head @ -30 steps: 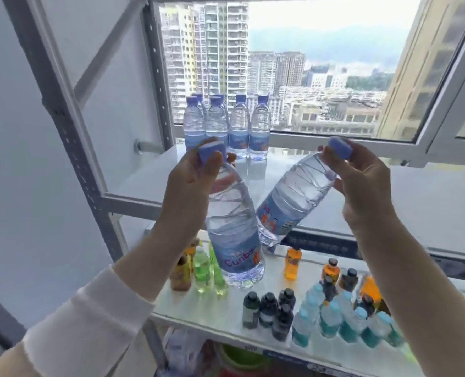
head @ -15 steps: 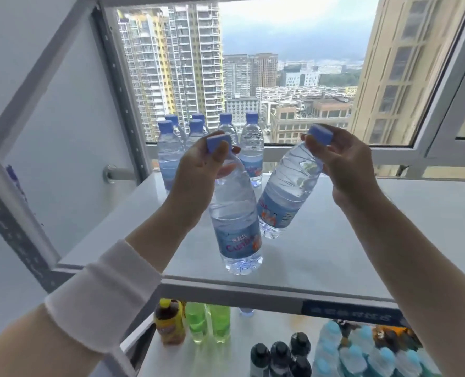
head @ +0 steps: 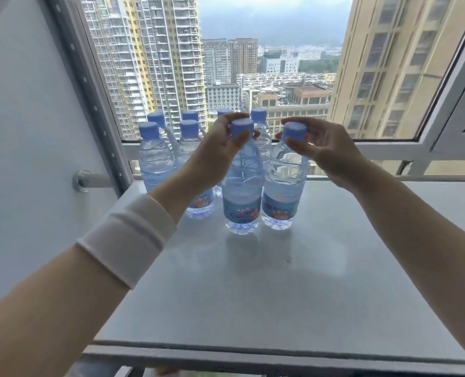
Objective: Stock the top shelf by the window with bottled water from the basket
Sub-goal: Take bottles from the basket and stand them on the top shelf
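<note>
Blue labels on two clear, blue-capped bottles carry pink lettering, roughly "Cunb"; the rest is blurred. The left grip (head: 215, 155) pinches the left bottle (head: 242, 191) by its cap, the right grip (head: 328, 149) the right bottle (head: 283, 189). Both stand upright, side by side, on the top shelf (head: 253, 289) in front of other bottles (head: 155, 159)

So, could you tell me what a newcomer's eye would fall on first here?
The two hands at centre: the left hand pinches the blue cap of a water bottle and the right hand that of a second bottle, both upright, side by side on the white top shelf. Behind them, more blue-capped bottles stand along the window, with high-rise towers filling the view beyond.
</note>
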A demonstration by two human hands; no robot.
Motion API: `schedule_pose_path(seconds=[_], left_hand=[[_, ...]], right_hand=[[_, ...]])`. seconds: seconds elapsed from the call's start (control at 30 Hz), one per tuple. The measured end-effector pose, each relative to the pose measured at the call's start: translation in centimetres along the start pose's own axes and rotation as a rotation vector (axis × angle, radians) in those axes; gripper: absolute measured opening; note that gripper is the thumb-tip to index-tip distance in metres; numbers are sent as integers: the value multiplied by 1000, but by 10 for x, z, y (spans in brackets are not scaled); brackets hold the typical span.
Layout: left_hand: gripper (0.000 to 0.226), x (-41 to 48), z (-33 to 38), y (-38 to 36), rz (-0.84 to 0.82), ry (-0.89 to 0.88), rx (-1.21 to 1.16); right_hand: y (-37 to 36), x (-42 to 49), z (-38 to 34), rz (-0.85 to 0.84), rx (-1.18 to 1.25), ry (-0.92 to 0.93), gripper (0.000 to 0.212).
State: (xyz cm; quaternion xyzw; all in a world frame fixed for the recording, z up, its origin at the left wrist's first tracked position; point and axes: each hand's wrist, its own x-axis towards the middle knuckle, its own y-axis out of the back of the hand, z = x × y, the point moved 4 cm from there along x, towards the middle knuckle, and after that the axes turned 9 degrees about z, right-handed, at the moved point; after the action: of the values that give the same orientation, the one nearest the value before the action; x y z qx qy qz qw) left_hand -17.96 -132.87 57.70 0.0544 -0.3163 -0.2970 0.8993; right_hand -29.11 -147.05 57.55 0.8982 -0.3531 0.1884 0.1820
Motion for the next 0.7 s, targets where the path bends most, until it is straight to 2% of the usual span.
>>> schedule_pose_path(seconds=[0.23,0.33,0.4,0.53,0.6,0.7], left_hand=[[29,14,-22,-5,-115,21,95],[34,14,-22,0,-148,41,143],[38,18,-19,5,-176,-1,265],[48,25,-8,14,-161,-120,585],[51,26,-3,15,-160,-122,614],[54,28,1,15,-129,-133,668]], right_hand=[[-3,18,17,-124,-53,-22,44],[-3,21,14,-170,-223,21,50],[-4,23,8,-183,-392,77,55],[-3,28,1,-37,-620,181,57],[-3,30,0,60,-631,165,57],[-7,31,-3,96,-617,159,53]])
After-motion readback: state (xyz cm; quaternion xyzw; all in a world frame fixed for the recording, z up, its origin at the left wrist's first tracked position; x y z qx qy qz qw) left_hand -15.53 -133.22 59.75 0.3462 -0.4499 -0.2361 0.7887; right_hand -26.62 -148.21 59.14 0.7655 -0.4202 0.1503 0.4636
